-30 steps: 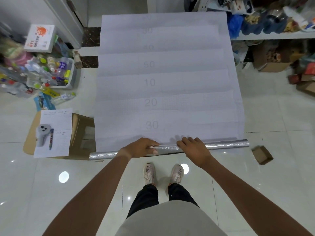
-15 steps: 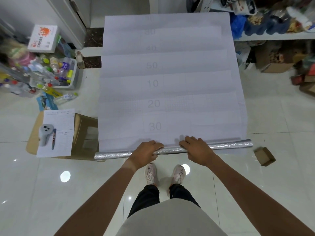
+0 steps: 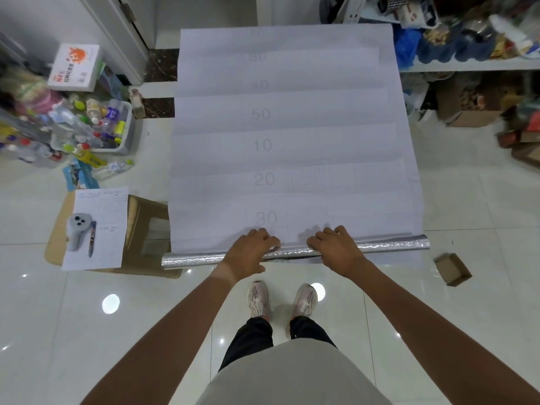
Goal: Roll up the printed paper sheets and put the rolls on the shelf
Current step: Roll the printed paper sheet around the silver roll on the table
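Observation:
A long white printed sheet (image 3: 292, 135) lies unrolled on the tiled floor, with faint numbers 50, 10, 20 and 30 down its middle. Its near end is wound into a thin silvery roll (image 3: 388, 243) that lies across in front of my feet. My left hand (image 3: 248, 255) sits on the roll left of centre with its fingers curled over the top. My right hand (image 3: 336, 249) sits on it right of centre in the same way. A white shelf (image 3: 473, 65) crowded with goods runs along the upper right.
A flat cardboard box (image 3: 146, 229) at the left carries a paper form (image 3: 99, 226), a grey device and a pen. A bin of bottles (image 3: 102, 127) stands beyond it. A small cardboard box (image 3: 453, 268) lies at the right, with more boxes under the shelf.
Both hands have turned a little further over the roll and it has crept forward toward the number 30. The camera has tilted slightly.

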